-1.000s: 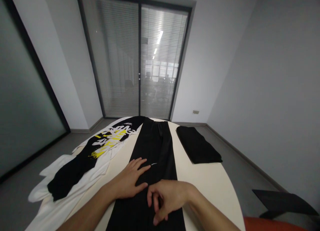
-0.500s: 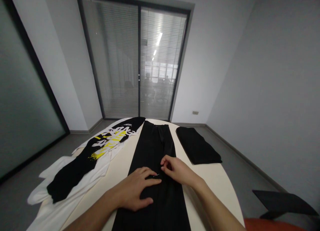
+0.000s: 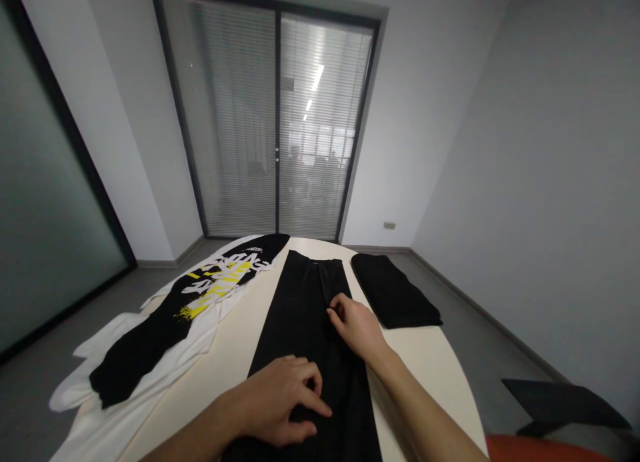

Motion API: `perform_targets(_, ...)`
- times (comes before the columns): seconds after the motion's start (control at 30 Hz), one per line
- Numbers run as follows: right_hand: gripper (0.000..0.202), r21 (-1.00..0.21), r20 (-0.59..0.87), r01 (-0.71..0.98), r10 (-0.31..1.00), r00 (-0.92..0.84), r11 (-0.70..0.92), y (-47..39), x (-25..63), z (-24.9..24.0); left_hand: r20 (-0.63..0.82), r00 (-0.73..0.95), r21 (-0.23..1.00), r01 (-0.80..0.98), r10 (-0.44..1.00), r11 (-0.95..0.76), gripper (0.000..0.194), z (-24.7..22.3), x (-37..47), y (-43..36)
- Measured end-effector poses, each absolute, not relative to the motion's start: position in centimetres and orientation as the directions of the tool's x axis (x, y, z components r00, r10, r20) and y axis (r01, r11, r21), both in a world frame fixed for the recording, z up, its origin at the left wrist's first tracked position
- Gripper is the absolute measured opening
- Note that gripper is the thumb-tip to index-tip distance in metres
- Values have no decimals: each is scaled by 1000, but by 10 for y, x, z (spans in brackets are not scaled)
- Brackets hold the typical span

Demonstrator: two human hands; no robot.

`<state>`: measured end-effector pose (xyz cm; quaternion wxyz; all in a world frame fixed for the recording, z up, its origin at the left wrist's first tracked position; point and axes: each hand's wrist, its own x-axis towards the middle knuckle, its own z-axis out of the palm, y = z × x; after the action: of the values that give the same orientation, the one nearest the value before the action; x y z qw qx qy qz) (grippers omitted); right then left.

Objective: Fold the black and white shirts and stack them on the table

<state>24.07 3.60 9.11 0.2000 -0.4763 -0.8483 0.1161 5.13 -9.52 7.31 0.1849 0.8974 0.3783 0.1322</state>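
A pair of black trousers (image 3: 300,315) lies lengthwise on the table, its waistband at the far end and a narrow dark strip hanging down from it. My left hand (image 3: 283,399) rests on the trousers' near part, palm down, fingers bent, with thumb and forefinger apart. Farther up, my right hand (image 3: 357,325) pinches the trousers near their right edge, close to the strip's lower end. Exactly how much cloth is between those fingertips is hard to see against the black.
A black and white printed shirt (image 3: 200,295) is spread along the left of the rounded cream table (image 3: 425,369). Folded black cloth (image 3: 395,289) lies on the right. Beyond the table's right edge are a black chair part (image 3: 565,402) and an orange-red seat (image 3: 530,449).
The trousers have shifted slightly toward me. My left hand has come nearer, its fingers more bent. My right hand has moved up along the cloth.
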Motion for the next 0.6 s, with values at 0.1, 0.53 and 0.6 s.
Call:
perform_targets(0.1, 26, -303, 302, 822, 866, -398, 483, 51, 235, 79, 91, 676, 454, 625, 731, -635, 34, 70, 51, -93)
perform_targets(0.53, 30, -617, 259, 618, 867, -426, 488, 69, 221, 58, 88, 676, 493, 609, 731, -622, 30, 70, 51, -93)
perform_targets(0.6, 30, -583, 266, 611, 836, -480, 537, 67, 220, 53, 93, 671, 486, 614, 735, -622, 24, 67, 52, -92)
